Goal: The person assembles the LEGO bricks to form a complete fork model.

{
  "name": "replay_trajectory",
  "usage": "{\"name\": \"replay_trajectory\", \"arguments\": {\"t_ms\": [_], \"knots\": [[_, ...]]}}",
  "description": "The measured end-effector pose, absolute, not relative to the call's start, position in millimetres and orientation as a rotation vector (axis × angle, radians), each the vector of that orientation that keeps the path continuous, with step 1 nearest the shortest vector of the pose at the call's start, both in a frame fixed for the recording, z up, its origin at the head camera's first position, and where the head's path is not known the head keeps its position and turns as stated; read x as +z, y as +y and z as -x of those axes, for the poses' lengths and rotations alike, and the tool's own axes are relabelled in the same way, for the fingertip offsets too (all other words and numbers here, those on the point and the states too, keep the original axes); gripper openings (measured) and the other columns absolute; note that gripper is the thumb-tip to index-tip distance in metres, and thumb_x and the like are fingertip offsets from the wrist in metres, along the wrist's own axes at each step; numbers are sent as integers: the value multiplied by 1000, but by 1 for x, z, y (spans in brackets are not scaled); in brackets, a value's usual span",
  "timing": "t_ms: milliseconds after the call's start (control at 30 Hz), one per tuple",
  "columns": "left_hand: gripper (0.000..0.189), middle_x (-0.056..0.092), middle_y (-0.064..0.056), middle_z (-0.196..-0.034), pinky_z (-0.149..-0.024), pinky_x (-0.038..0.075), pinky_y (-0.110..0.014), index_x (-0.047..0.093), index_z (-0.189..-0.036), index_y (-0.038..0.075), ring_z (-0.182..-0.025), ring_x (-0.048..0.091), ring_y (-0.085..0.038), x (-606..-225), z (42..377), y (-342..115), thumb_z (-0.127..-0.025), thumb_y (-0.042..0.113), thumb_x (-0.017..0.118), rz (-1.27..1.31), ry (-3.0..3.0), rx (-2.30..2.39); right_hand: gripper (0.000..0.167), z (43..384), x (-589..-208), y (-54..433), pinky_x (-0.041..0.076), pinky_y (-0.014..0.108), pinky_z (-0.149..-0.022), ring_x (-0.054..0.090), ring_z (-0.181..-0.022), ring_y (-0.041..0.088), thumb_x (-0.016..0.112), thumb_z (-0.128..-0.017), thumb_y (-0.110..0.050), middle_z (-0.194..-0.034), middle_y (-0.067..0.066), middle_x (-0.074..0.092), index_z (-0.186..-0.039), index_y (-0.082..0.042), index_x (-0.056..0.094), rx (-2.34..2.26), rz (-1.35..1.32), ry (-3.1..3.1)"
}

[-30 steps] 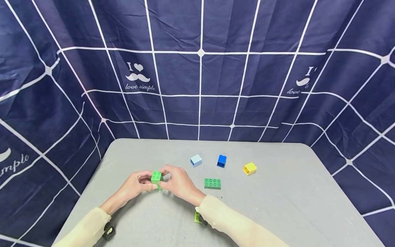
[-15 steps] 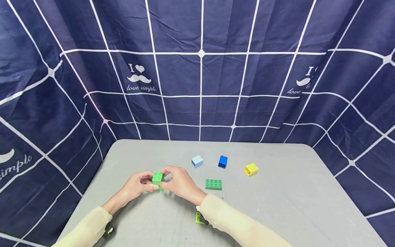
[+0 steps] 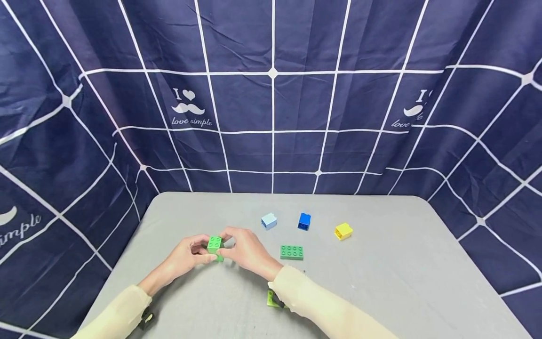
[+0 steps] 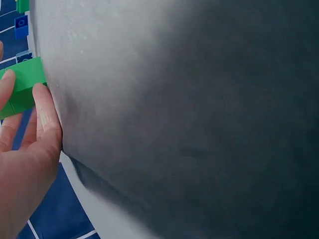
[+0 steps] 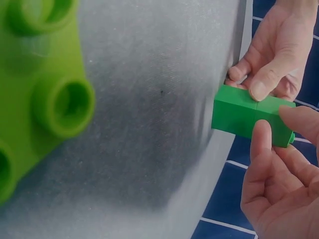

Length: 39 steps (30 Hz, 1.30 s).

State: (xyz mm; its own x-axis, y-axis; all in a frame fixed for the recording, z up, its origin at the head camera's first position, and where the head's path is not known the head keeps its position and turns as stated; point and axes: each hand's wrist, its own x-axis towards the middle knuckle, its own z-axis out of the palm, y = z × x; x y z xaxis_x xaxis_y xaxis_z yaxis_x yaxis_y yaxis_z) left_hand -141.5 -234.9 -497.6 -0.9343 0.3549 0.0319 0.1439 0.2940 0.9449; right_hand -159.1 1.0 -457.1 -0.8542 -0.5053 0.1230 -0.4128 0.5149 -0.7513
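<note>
The green stack [image 3: 215, 248] is pinched by thumb and fingers of both the left hand [image 3: 185, 254] and the right hand [image 3: 247, 250], on or just above the table [image 3: 381, 282], toward its left; its halves are probably kept aligned this way. No container is seen.

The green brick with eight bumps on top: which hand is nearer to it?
The right. The right hand is to the left of the eight-bump brick, apart from it; the left hand is farther left, beyond the green stack both hold.
</note>
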Motion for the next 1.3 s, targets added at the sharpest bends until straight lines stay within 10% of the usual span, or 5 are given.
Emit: {"name": "replay_trajectory", "arguments": {"t_ms": [800, 1300], "knots": [[23, 78, -13, -100, -78, 57, -26, 75, -111, -4, -88, 74, -16, -499, 146, -235, -91, 0, 86, -547, 2413, 1729, 25, 156, -459, 5, 54, 29, -84, 71, -105, 13, 87, -96, -25, -112, -11, 78, -119, -23, 78, -1202, 802, 2697], [24, 78, -15, -97, -74, 57, -25, 75, -111, -6, -85, 74, -16, -497, 145, -234, -90, -3, 85, -547, 2408, 1744, 38, 152, -457, 18, 55, 29, -79, 69, -87, 5, 84, -97, -25, -119, 5, 77, -130, -10, 72, -1217, 750, 2625]]}}
